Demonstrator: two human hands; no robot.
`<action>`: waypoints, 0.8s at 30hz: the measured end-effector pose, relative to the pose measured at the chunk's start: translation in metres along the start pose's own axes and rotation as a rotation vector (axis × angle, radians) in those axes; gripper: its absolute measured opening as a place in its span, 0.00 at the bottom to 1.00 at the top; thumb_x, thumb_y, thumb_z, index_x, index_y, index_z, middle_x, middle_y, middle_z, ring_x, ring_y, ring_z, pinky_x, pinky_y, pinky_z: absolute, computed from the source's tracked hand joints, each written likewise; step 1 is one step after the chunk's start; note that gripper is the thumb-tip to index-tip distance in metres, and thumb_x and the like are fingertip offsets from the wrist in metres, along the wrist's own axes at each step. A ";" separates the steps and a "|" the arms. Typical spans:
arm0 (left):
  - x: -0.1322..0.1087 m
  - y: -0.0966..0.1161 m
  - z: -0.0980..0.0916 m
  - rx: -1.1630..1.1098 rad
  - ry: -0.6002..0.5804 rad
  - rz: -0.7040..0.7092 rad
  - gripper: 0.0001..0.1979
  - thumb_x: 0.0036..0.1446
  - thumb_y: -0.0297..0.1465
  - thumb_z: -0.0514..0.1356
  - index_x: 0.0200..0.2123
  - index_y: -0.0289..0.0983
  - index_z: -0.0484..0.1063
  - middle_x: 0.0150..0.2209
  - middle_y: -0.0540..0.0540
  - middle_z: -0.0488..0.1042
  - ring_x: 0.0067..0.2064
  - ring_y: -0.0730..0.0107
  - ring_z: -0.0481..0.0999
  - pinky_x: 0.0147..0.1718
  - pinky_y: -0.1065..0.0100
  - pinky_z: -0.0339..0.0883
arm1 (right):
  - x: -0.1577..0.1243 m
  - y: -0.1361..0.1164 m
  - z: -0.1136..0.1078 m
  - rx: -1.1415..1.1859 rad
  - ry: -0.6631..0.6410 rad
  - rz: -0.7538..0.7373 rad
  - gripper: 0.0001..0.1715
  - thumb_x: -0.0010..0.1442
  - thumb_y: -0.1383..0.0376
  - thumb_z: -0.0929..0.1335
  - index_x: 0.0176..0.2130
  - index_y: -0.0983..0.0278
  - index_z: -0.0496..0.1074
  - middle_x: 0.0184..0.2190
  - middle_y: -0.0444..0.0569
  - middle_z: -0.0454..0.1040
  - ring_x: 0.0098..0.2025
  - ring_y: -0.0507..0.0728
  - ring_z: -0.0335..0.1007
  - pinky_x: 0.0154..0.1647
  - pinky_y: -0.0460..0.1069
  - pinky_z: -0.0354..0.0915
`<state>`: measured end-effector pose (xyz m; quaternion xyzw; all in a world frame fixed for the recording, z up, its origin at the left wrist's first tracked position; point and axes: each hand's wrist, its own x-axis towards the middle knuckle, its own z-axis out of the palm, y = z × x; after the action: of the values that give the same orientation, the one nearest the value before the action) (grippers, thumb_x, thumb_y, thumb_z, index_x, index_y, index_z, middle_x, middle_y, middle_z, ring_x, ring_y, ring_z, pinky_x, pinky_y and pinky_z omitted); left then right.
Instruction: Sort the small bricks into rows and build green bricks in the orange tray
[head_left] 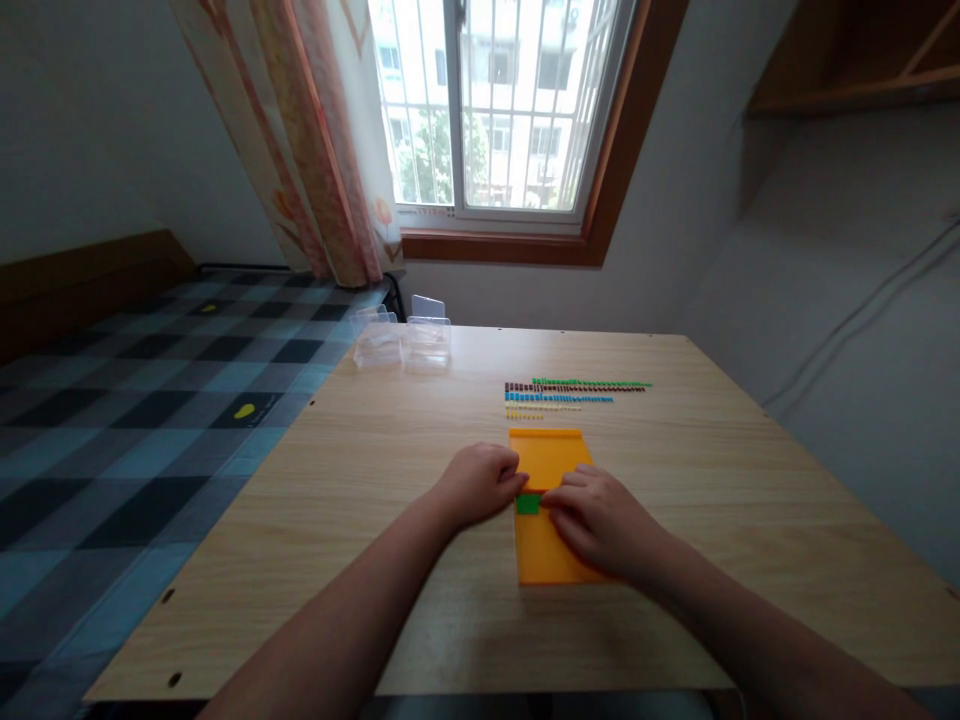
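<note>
An orange board (547,462) with a raised ridge across its far end and another across its middle lies flat before me. A green block of small pieces (528,504) sits on it, just below the middle ridge at the left side. My left hand (484,480) is closed, its thumb tip touching the board's left edge near the green block; whatever its curled fingers hold is hidden. Over the board's right half, my right hand (596,510) is closed in a pinch, fingertips at the green block's right end. Anything between those fingertips is too small to make out.
Beyond the board are rows of small green pieces (570,382), brown pieces (577,388), blue pieces (559,398) and yellow pieces (525,412). Clear plastic boxes (427,345) stand at the far left table corner. A checked bed (187,370) adjoins the table's left side.
</note>
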<state>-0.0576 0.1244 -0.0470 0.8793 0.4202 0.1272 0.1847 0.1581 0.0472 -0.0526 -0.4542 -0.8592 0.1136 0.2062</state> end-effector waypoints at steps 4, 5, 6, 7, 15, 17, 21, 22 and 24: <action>0.000 -0.001 0.000 -0.011 0.009 0.003 0.17 0.57 0.35 0.60 0.20 0.37 0.61 0.21 0.51 0.65 0.25 0.72 0.60 0.27 0.67 0.46 | 0.000 -0.001 -0.001 0.001 -0.010 -0.004 0.12 0.64 0.70 0.66 0.39 0.63 0.80 0.32 0.50 0.78 0.36 0.57 0.68 0.39 0.52 0.61; 0.000 -0.001 0.000 -0.012 0.008 0.002 0.17 0.57 0.35 0.60 0.20 0.37 0.62 0.21 0.51 0.66 0.25 0.72 0.60 0.27 0.67 0.47 | 0.000 -0.001 -0.002 -0.007 -0.019 -0.005 0.12 0.64 0.69 0.66 0.39 0.62 0.80 0.32 0.50 0.78 0.36 0.57 0.68 0.39 0.52 0.61; 0.000 -0.002 0.000 -0.012 0.005 0.001 0.17 0.57 0.35 0.60 0.20 0.37 0.62 0.22 0.51 0.66 0.26 0.72 0.60 0.27 0.67 0.47 | 0.000 -0.001 -0.003 -0.016 -0.033 -0.008 0.12 0.64 0.69 0.66 0.40 0.62 0.80 0.32 0.50 0.78 0.36 0.57 0.68 0.39 0.52 0.60; 0.000 -0.002 0.000 -0.010 0.001 0.001 0.16 0.58 0.36 0.60 0.20 0.37 0.62 0.22 0.51 0.67 0.26 0.72 0.60 0.27 0.67 0.47 | 0.000 -0.001 -0.005 -0.026 -0.051 -0.012 0.12 0.64 0.69 0.66 0.40 0.62 0.80 0.33 0.50 0.78 0.36 0.57 0.67 0.39 0.51 0.60; -0.001 -0.002 0.001 -0.013 0.013 0.005 0.17 0.58 0.36 0.60 0.20 0.37 0.61 0.21 0.51 0.65 0.25 0.72 0.59 0.27 0.67 0.46 | -0.006 -0.005 -0.014 -0.120 -0.176 -0.082 0.13 0.68 0.68 0.64 0.46 0.62 0.78 0.35 0.50 0.78 0.36 0.57 0.68 0.40 0.51 0.61; -0.001 -0.002 0.001 -0.021 0.010 0.002 0.17 0.58 0.35 0.60 0.20 0.37 0.61 0.21 0.51 0.65 0.25 0.72 0.59 0.27 0.67 0.46 | -0.007 -0.005 -0.014 -0.133 -0.182 -0.096 0.13 0.68 0.68 0.64 0.47 0.62 0.77 0.36 0.50 0.78 0.36 0.57 0.68 0.41 0.52 0.61; -0.001 -0.001 0.000 -0.028 -0.002 -0.005 0.17 0.57 0.35 0.60 0.20 0.37 0.61 0.22 0.51 0.66 0.25 0.72 0.60 0.27 0.67 0.47 | -0.007 -0.003 -0.016 -0.106 -0.180 -0.105 0.15 0.68 0.69 0.63 0.49 0.62 0.76 0.38 0.50 0.78 0.37 0.57 0.69 0.41 0.51 0.62; -0.001 -0.001 0.000 -0.026 -0.005 -0.006 0.17 0.57 0.35 0.60 0.20 0.37 0.61 0.22 0.51 0.66 0.25 0.72 0.60 0.27 0.67 0.47 | -0.007 -0.002 -0.016 -0.096 -0.184 -0.106 0.15 0.68 0.69 0.63 0.50 0.62 0.76 0.38 0.50 0.78 0.38 0.57 0.69 0.41 0.51 0.62; -0.001 0.000 -0.001 -0.020 -0.008 -0.009 0.17 0.58 0.35 0.60 0.20 0.37 0.61 0.22 0.51 0.66 0.25 0.72 0.60 0.27 0.67 0.47 | -0.007 -0.001 -0.017 -0.081 -0.194 -0.109 0.15 0.69 0.69 0.63 0.50 0.62 0.76 0.39 0.49 0.78 0.38 0.57 0.69 0.41 0.51 0.62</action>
<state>-0.0587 0.1239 -0.0467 0.8760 0.4223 0.1267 0.1958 0.1689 0.0412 -0.0385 -0.4016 -0.9025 0.1107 0.1096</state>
